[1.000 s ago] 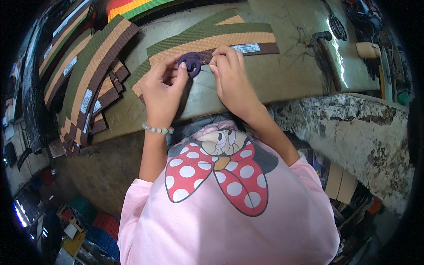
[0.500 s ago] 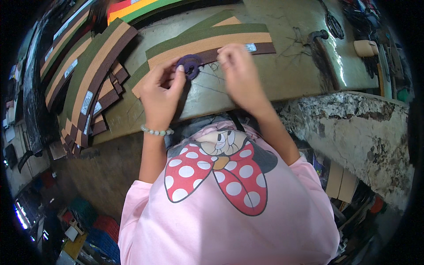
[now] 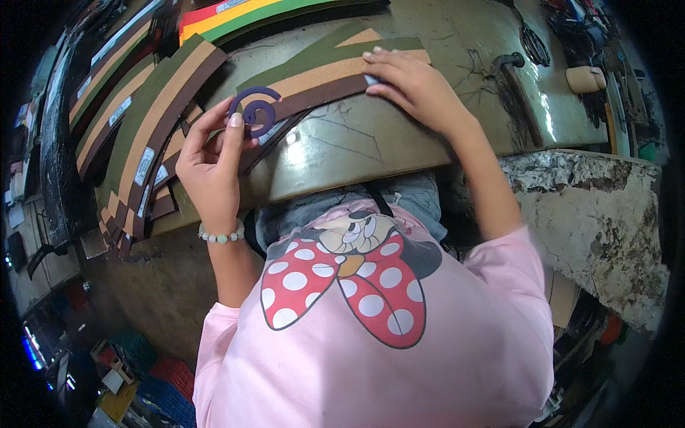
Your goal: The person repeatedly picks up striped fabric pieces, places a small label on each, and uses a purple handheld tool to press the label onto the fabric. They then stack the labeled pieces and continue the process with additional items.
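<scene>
My left hand (image 3: pixel 208 165) is closed on a purple spiral piece (image 3: pixel 261 117), thumb on its front, over the left end of green, tan and brown woven strips (image 3: pixel 317 75). My right hand (image 3: pixel 421 89) lies on the right part of the upper strip, fingers apart and reaching across it, partly covering a white label (image 3: pixel 371 80). Under the left end of that strip, more strips lie crossed, partly hidden by the spiral and my fingers.
More striped strips (image 3: pixel 160 114) are piled at the left, with red, yellow and green bands (image 3: pixel 242 21) behind. A dark hooked metal tool (image 3: pixel 514 64), a black cable loop (image 3: pixel 535 43) and a beige roll (image 3: pixel 585 80) lie at the right of the metal table (image 3: pixel 335 160).
My left hand has moved left with the purple spiral. My right hand has left the spiral and moved up and right onto the strip, its fingers now spread. The strips have shifted slightly.
</scene>
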Demonstrator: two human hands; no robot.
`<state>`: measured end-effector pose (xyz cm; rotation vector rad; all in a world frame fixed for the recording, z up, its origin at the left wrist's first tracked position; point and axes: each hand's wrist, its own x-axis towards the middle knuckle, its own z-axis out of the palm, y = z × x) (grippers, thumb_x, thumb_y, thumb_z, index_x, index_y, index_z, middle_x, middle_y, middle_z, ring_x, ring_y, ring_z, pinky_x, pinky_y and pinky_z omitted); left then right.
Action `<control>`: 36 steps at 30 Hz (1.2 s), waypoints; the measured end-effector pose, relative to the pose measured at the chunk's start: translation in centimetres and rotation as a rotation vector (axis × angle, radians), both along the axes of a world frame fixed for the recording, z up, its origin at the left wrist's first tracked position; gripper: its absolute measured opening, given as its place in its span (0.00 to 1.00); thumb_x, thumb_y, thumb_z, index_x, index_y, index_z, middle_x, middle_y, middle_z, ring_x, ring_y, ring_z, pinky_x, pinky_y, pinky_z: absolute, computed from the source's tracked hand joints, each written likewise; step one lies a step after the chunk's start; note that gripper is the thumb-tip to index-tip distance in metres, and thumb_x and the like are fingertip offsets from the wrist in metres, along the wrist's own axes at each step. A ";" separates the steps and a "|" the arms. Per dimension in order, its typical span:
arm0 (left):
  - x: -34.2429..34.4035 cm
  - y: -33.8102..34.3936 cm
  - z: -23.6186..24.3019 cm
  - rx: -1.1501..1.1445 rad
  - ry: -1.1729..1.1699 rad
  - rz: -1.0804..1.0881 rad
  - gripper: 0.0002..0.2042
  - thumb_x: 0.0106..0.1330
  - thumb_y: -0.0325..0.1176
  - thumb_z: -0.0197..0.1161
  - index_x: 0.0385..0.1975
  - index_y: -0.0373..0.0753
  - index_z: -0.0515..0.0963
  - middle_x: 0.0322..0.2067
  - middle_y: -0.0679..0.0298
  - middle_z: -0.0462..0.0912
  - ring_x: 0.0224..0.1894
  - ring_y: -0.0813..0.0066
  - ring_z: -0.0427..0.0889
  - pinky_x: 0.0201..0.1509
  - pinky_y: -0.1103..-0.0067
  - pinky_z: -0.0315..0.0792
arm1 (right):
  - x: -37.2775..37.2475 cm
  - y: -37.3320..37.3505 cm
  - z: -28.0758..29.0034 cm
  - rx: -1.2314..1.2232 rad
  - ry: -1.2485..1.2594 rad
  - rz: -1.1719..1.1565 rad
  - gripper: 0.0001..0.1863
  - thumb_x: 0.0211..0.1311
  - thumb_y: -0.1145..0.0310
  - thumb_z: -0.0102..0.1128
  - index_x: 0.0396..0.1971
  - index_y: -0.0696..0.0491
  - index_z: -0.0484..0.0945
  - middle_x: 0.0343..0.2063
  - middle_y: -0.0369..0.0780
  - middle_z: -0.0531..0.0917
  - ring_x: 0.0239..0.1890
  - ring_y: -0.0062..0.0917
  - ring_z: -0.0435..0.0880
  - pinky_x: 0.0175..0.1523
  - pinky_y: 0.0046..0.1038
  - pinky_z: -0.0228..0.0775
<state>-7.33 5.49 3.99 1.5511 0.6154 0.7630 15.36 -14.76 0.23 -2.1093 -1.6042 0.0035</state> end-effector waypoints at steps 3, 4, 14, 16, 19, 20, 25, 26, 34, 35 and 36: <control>-1.1 0.3 1.4 0.044 -0.028 0.064 0.13 0.67 0.24 0.62 0.49 0.29 0.79 0.40 0.58 0.84 0.35 0.80 0.83 0.34 0.85 0.80 | -1.1 -0.3 3.2 0.001 -0.088 -0.021 0.16 0.58 0.71 0.60 0.48 0.52 0.78 0.50 0.41 0.81 0.60 0.37 0.74 0.67 0.41 0.60; -1.4 0.3 1.8 0.066 -0.037 0.095 0.13 0.67 0.24 0.62 0.49 0.29 0.79 0.40 0.57 0.84 0.36 0.80 0.83 0.34 0.84 0.80 | -1.3 -0.6 4.1 0.075 -0.181 -0.016 0.17 0.57 0.72 0.59 0.48 0.51 0.78 0.47 0.39 0.82 0.57 0.34 0.76 0.65 0.41 0.63; -1.0 -0.4 2.7 0.040 -0.033 0.040 0.12 0.66 0.25 0.63 0.49 0.29 0.79 0.39 0.58 0.83 0.35 0.79 0.83 0.34 0.84 0.81 | 0.6 3.1 0.2 0.216 -0.228 -0.167 0.13 0.60 0.72 0.58 0.45 0.51 0.82 0.38 0.39 0.81 0.45 0.36 0.78 0.55 0.37 0.66; -0.5 -0.5 2.4 -0.003 -0.015 0.002 0.13 0.66 0.25 0.64 0.49 0.29 0.79 0.39 0.59 0.82 0.34 0.80 0.83 0.35 0.84 0.81 | 0.0 5.0 -0.5 0.336 -0.034 -0.116 0.11 0.61 0.70 0.60 0.43 0.54 0.83 0.38 0.42 0.81 0.45 0.38 0.78 0.54 0.38 0.68; 0.5 -0.5 1.9 -0.048 -0.052 -0.072 0.13 0.66 0.25 0.64 0.49 0.29 0.78 0.38 0.60 0.82 0.34 0.80 0.83 0.35 0.84 0.81 | -0.3 7.8 -0.3 0.262 0.136 -0.154 0.11 0.61 0.68 0.63 0.41 0.56 0.83 0.38 0.43 0.80 0.41 0.37 0.79 0.49 0.35 0.72; 0.8 -0.5 1.8 -0.066 -0.023 -0.080 0.13 0.66 0.25 0.64 0.49 0.29 0.78 0.38 0.60 0.82 0.34 0.81 0.83 0.35 0.84 0.82 | -0.1 8.4 -0.2 0.196 0.168 -0.179 0.11 0.61 0.67 0.64 0.40 0.57 0.83 0.38 0.43 0.80 0.40 0.36 0.80 0.47 0.34 0.73; 1.8 -0.6 1.3 -0.132 0.016 -0.082 0.14 0.66 0.25 0.64 0.50 0.28 0.78 0.37 0.61 0.82 0.33 0.82 0.83 0.36 0.84 0.82 | 0.3 7.9 -0.5 0.086 0.438 -0.134 0.10 0.60 0.68 0.65 0.37 0.58 0.83 0.34 0.44 0.81 0.31 0.34 0.82 0.40 0.30 0.74; 1.8 -0.7 1.1 -0.159 0.009 -0.080 0.14 0.66 0.25 0.64 0.50 0.28 0.78 0.37 0.61 0.82 0.33 0.82 0.83 0.36 0.84 0.82 | 0.2 7.6 -0.8 0.146 0.389 -0.096 0.10 0.61 0.68 0.64 0.36 0.59 0.82 0.34 0.44 0.81 0.32 0.34 0.81 0.41 0.30 0.74; 6.5 0.5 -2.4 -0.074 0.134 -0.101 0.13 0.65 0.26 0.64 0.47 0.26 0.79 0.33 0.62 0.83 0.30 0.82 0.83 0.36 0.84 0.80 | -1.0 7.4 -1.9 0.284 0.317 -0.156 0.08 0.64 0.71 0.58 0.34 0.62 0.78 0.36 0.47 0.79 0.41 0.38 0.79 0.48 0.33 0.71; 7.1 0.6 -2.8 -0.069 0.147 -0.109 0.13 0.65 0.26 0.64 0.46 0.26 0.79 0.33 0.62 0.83 0.30 0.82 0.83 0.36 0.84 0.80 | -1.0 7.4 -1.9 0.273 0.333 -0.149 0.08 0.64 0.71 0.57 0.34 0.62 0.78 0.36 0.47 0.79 0.41 0.39 0.79 0.48 0.33 0.71; 7.6 0.8 -3.2 -0.063 0.161 -0.118 0.13 0.65 0.26 0.64 0.46 0.27 0.80 0.33 0.62 0.83 0.31 0.81 0.83 0.36 0.84 0.80 | -1.1 7.4 -2.0 0.280 0.343 -0.156 0.08 0.65 0.71 0.57 0.34 0.62 0.78 0.36 0.47 0.79 0.40 0.39 0.79 0.48 0.33 0.71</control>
